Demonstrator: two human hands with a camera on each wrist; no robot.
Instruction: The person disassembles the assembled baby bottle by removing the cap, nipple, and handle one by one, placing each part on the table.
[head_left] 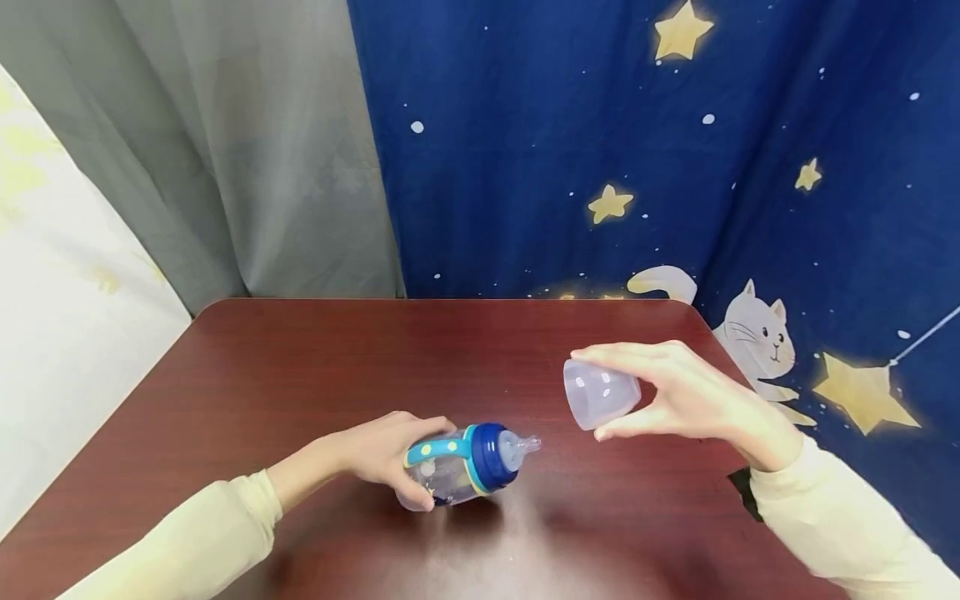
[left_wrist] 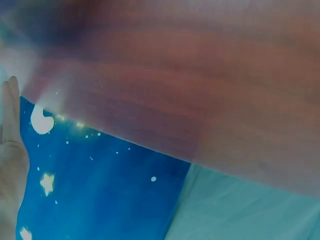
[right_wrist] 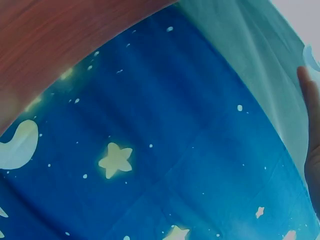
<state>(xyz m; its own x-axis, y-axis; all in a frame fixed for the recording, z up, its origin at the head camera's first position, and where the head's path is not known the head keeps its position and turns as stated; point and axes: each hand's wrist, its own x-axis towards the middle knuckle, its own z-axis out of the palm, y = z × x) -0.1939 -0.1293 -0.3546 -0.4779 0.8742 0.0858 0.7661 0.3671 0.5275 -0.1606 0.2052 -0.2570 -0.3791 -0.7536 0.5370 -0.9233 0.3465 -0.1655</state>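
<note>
In the head view my left hand (head_left: pixel 386 454) grips a baby bottle (head_left: pixel 457 467) by its clear body. The bottle has a blue collar, turquoise handles with yellow dots, and a clear teat (head_left: pixel 517 448) that points right. It is tilted onto its side above the table. To the right, my right hand (head_left: pixel 682 396) holds a translucent domed cap (head_left: pixel 597 393) between thumb and fingers, its wide mouth facing left. Cap and teat are apart. Only part of the left hand (left_wrist: pixel 12 155) shows in the left wrist view, and an edge of the right hand (right_wrist: pixel 312 135) in the right wrist view.
A reddish-brown table (head_left: pixel 315 358) lies under both hands. Behind it hang a grey curtain (head_left: pixel 300 150) and a blue curtain (head_left: pixel 525 150) with stars and a cat. At the table's right side, a small dark object (head_left: pixel 742 492) is partly hidden by the right sleeve.
</note>
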